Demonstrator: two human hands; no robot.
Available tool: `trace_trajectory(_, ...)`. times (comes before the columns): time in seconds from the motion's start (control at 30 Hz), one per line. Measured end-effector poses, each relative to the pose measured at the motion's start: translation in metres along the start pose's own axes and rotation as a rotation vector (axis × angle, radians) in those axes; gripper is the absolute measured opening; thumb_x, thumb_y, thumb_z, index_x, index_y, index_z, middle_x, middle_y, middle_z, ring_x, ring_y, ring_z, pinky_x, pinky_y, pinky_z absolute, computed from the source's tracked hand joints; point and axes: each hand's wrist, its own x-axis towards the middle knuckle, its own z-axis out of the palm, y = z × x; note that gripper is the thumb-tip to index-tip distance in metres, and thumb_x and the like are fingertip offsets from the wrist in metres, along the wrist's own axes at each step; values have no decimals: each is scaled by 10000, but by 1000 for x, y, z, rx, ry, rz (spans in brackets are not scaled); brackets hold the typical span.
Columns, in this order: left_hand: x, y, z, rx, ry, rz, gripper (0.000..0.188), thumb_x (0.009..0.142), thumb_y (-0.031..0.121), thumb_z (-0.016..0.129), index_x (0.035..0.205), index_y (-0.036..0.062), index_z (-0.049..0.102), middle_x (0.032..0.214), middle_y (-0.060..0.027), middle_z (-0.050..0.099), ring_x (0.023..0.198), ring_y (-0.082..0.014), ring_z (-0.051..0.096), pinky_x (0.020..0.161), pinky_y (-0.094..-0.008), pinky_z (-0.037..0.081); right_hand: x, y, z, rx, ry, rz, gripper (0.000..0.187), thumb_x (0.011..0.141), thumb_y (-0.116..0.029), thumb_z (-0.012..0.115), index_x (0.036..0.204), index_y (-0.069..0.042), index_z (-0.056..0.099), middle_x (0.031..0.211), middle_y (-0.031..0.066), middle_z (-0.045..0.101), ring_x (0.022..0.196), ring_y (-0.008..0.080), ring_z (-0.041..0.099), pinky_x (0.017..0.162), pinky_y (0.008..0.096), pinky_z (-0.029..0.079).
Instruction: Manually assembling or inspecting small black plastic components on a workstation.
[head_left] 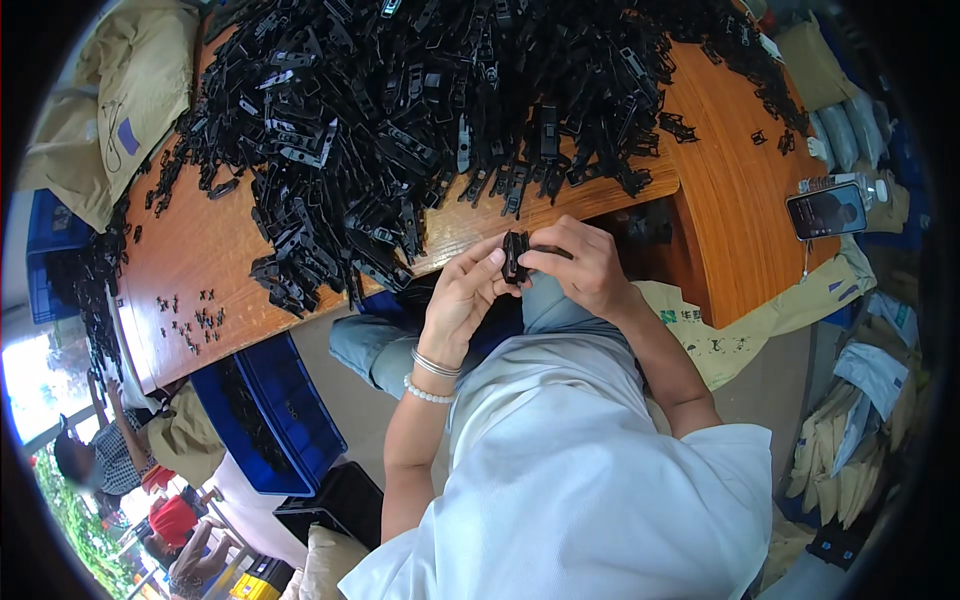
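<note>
Both hands meet just above the lap at the table's edge, pinching one small black plastic part [514,256] between them. The left hand [462,298] grips it from the left with thumb and fingertips closed on it; the right hand [580,265] clamps its upper end from the right. Two bracelets [432,377] circle the left wrist. Just beyond the hands, a huge heap of black plastic parts [420,110] covers the wooden table [735,190]. A phone [826,210] lies at the table's right edge, and a blue crate [285,400] stands on the floor to the left
</note>
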Motion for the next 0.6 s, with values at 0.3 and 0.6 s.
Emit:
trace_trajectory(0.3, -3, 2, 0, 60, -7, 14, 351, 885, 108, 493, 1179, -75, 435, 938, -147, 603, 758, -255, 633, 691, -309, 540, 2, -7, -4, -31, -69, -16, 215, 596, -36, 611, 810, -46, 618, 822, 75, 540, 647, 210, 542, 510, 296, 450)
trace_trajectory(0.6, 11, 1, 29, 149, 115, 104, 199, 860, 78, 537, 998, -63, 513, 889, -96, 611, 706, -197, 633, 621, -265, 531, -2, -23, -15, -4, 0, 221, 154, 715, -24, 629, 853, 32, 591, 932, 141, 549, 776, 261, 565, 629, 316, 468)
